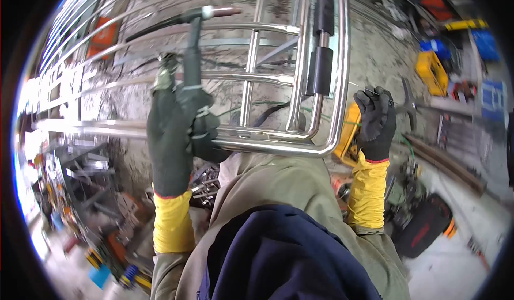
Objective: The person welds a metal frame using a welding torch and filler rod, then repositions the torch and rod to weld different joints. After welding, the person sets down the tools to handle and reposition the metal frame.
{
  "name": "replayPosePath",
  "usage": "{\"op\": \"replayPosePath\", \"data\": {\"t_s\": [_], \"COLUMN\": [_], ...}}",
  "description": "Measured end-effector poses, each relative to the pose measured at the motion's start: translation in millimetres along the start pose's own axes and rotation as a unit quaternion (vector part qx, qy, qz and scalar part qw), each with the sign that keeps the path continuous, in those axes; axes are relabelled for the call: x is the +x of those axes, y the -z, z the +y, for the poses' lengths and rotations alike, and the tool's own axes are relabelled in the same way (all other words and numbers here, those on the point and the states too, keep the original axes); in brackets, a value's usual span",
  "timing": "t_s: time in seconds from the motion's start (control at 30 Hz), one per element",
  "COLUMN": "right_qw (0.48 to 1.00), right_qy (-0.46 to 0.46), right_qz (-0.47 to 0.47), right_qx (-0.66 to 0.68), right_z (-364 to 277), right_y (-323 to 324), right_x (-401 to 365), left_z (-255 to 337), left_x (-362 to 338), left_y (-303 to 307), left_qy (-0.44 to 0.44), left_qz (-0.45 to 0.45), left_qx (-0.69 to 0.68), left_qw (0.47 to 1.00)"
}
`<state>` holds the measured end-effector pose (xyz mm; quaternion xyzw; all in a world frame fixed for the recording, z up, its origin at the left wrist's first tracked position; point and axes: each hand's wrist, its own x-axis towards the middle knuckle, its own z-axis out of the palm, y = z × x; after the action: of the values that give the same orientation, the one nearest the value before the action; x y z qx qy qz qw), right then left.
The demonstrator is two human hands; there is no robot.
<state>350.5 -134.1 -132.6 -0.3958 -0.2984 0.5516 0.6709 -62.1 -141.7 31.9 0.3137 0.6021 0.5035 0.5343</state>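
Fingers of left hand (170, 145) curled round welding torch (193, 48); right hand (377, 119) pinching thin rod (356, 85) | metal frame (342, 59) by the knees | crossbars (230, 76) seemingly joined (black sleeves (322, 71) on) | welds left: cannot tell

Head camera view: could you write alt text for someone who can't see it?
A person's gloved left hand grips a torch-like tool over a frame of shiny metal tubes, while the gloved right hand holds a thin rod beside it. Around them is a cluttered workshop floor.
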Motion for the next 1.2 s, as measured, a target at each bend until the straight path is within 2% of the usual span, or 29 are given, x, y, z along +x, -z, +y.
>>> {"op": "replayPosePath", "data": {"t_s": [0.07,0.13,0.2,0.27,0.3,0.33,0.4,0.43,0.47,0.53,0.57,0.6,0.63,0.67,0.7,0.73,0.77,0.8,0.87,0.93,0.97,1.07,1.1,1.13,1.17,1.2], "right_qw": [0.998,0.985,0.978,0.961,0.954,0.947,0.932,0.925,0.92,0.93,0.914,0.909,0.926,0.936,0.938,0.933,0.922,0.911,0.899,0.881,0.866,0.883,0.882,0.872,0.839,0.84], "right_qy": [-0.031,-0.116,-0.114,-0.16,-0.181,-0.189,-0.211,-0.208,-0.21,-0.198,-0.236,-0.237,-0.19,-0.139,-0.267,-0.27,-0.267,-0.263,-0.261,-0.249,-0.334,-0.303,-0.301,-0.188,-0.07,-0.07], "right_qz": [-0.05,-0.126,-0.175,-0.227,-0.238,-0.258,-0.292,-0.317,-0.33,-0.306,-0.331,-0.343,-0.32,-0.296,-0.222,-0.239,-0.28,-0.317,-0.352,-0.401,-0.371,-0.353,-0.356,-0.414,-0.46,-0.46], "right_qx": [0.025,0.001,-0.001,-0.002,-0.021,-0.021,-0.03,-0.022,-0.022,-0.037,0.012,0.007,-0.064,-0.134,0.004,-0.008,-0.015,-0.022,-0.02,-0.037,-0.035,-0.07,-0.07,-0.179,-0.281,-0.279], "right_z": [0.7,-3.0,-6.8,-10.7,-9.1,-9.2,-8.1,-3.7,4.5,18.4,17.9,24.9,38.3,45.0,38.3,34.4,28.8,23.4,23.4,16.5,9.0,3.6,10.7,21.3,25.9,20.2], "right_y": [5.5,11.0,8.5,4.8,5.9,2.5,-4.2,-5.5,-7.4,-12.7,-13.7,-9.8,-3.1,-3.8,-18.2,-25.1,-30.5,-34.8,-33.6,-32.0,-31.0,-31.7,-23.1,-7.2,2.3,-1.5], "right_x": [32.7,65.0,81.2,97.6,105.0,111.8,119.0,124.6,131.9,145.1,150.0,156.8,165.1,168.3,163.4,159.5,155.4,152.0,150.0,143.6,152.8,141.0,148.4,164.2,173.1,170.8], "left_z": [-19.0,-30.7,-61.1,-83.7,-88.4,-101.2,-132.8,-114.1,-129.0,-142.9,-155.6,-171.5,-182.0,-185.7,-187.1,-188.3,-188.5,-188.2,-187.1,-194.0,-199.8,-223.3,-225.3,-227.6,-237.6,-245.4], "left_x": [-34.2,-70.4,-101.8,-134.6,-147.6,-160.9,-188.7,-195.9,-203.9,-216.0,-219.9,-223.2,-228.3,-234.1,-239.4,-245.1,-252.0,-257.3,-262.5,-267.9,-269.3,-272.4,-273.6,-274.5,-274.0,-271.1], "left_y": [-1.2,-17.2,-10.5,-14.3,-26.2,-27.8,-24.2,-53.0,-54.7,-66.7,-67.4,-67.8,-69.0,-72.9,-81.1,-89.0,-94.3,-102.1,-115.8,-122.0,-124.3,-128.4,-129.0,-130.7,-132.6,-134.2], "left_qy": [-0.038,-0.091,-0.116,-0.16,-0.172,-0.179,-0.126,-0.114,-0.097,-0.089,-0.096,-0.058,-0.02,-0.026,-0.024,-0.021,-0.044,-0.047,-0.035,-0.042,-0.045,-0.064,-0.039,-0.013,-0.037,-0.037], "left_qz": [0.059,0.198,0.222,0.223,0.28,0.3,0.353,0.339,0.341,0.32,0.325,0.334,0.343,0.352,0.377,0.401,0.363,0.369,0.424,0.419,0.403,0.373,0.34,0.307,0.269,0.27], "left_qx": [0.001,-0.08,-0.111,-0.208,-0.204,-0.208,-0.218,-0.234,-0.299,-0.317,-0.324,-0.358,-0.393,-0.404,-0.347,-0.29,-0.342,-0.356,-0.302,-0.333,-0.347,-0.358,-0.36,-0.36,-0.322,-0.32], "left_qw": [0.998,0.973,0.962,0.939,0.922,0.914,0.901,0.904,0.886,0.889,0.883,0.87,0.853,0.844,0.858,0.869,0.866,0.857,0.853,0.844,0.846,0.854,0.868,0.881,0.907,0.907]}}
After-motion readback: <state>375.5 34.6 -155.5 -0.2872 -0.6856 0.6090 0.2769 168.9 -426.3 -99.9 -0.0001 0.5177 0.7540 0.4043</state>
